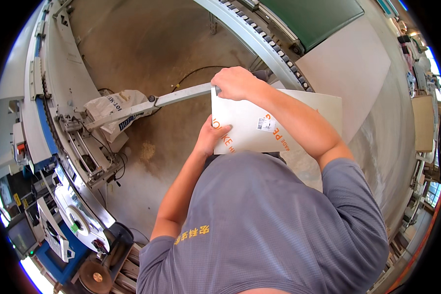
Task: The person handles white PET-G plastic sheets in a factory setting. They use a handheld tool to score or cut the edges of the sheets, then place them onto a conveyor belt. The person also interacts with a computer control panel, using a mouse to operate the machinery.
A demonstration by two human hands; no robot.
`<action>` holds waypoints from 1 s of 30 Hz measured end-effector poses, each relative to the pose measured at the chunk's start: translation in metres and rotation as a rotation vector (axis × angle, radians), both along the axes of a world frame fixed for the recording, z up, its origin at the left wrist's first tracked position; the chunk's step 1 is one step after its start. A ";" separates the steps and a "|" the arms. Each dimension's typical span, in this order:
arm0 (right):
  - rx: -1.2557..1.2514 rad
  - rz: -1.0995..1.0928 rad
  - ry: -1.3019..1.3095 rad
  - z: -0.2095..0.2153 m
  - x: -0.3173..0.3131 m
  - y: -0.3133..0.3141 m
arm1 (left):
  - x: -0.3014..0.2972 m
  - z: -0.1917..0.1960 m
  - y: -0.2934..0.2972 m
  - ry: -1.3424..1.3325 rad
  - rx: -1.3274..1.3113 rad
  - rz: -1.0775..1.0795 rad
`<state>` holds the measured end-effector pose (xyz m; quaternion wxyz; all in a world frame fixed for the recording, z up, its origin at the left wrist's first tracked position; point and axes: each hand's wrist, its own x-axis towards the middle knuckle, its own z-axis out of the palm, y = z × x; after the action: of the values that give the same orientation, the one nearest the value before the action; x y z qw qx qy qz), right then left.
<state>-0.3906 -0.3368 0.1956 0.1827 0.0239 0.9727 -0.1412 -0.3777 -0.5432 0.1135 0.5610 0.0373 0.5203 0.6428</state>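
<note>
A white panel (250,117) with orange printing and a small white label (266,124) is held in front of my body. My left hand (212,135) grips its left edge, thumb on the printed face and the other fingers out of sight behind it. Higher up, my right hand (236,84) reaches across and closes over the upper left corner, fingers curled round the edge. The right forearm covers part of the panel, which stretches off to the right beneath it.
A metal bar (181,96) runs from the machine on the left toward the panel. Beneath it lies a white sack (116,110). A roller rail (264,36) and a green belt (313,19) stand ahead. Lower left is a white reel (76,219) beside a keyboard (54,230).
</note>
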 end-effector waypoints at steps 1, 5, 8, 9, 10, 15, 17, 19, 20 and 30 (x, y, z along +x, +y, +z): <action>0.006 0.012 -0.009 0.002 -0.003 -0.001 | -0.001 0.001 0.000 -0.002 -0.003 -0.005; 0.040 0.050 -0.017 -0.001 -0.013 -0.005 | -0.001 -0.001 -0.001 0.000 0.012 -0.005; 0.070 0.078 0.000 0.002 -0.018 -0.011 | -0.001 -0.003 -0.001 0.002 0.012 -0.006; 0.080 0.086 0.009 0.006 -0.019 -0.013 | -0.001 -0.004 -0.001 0.001 0.010 -0.004; 0.096 0.086 -0.026 0.010 -0.019 -0.014 | -0.001 -0.005 -0.001 0.002 0.007 -0.004; 0.234 0.054 -0.217 0.024 0.013 0.007 | 0.001 -0.003 -0.002 0.003 0.016 0.019; 0.291 0.024 -0.284 0.031 0.050 0.038 | 0.002 -0.002 -0.002 0.008 0.007 0.015; 0.357 -0.022 -0.365 0.035 0.071 0.061 | -0.002 -0.002 0.000 0.037 -0.009 -0.020; 0.392 -0.031 -0.409 0.037 0.075 0.068 | -0.003 -0.002 0.000 0.033 -0.009 -0.014; 0.114 0.056 -0.062 0.012 -0.017 -0.008 | -0.011 -0.005 -0.001 0.043 -0.008 0.011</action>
<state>-0.4072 -0.3446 0.2079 0.2151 0.0116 0.9733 -0.0796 -0.3891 -0.5440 0.1090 0.5464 0.0459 0.5347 0.6429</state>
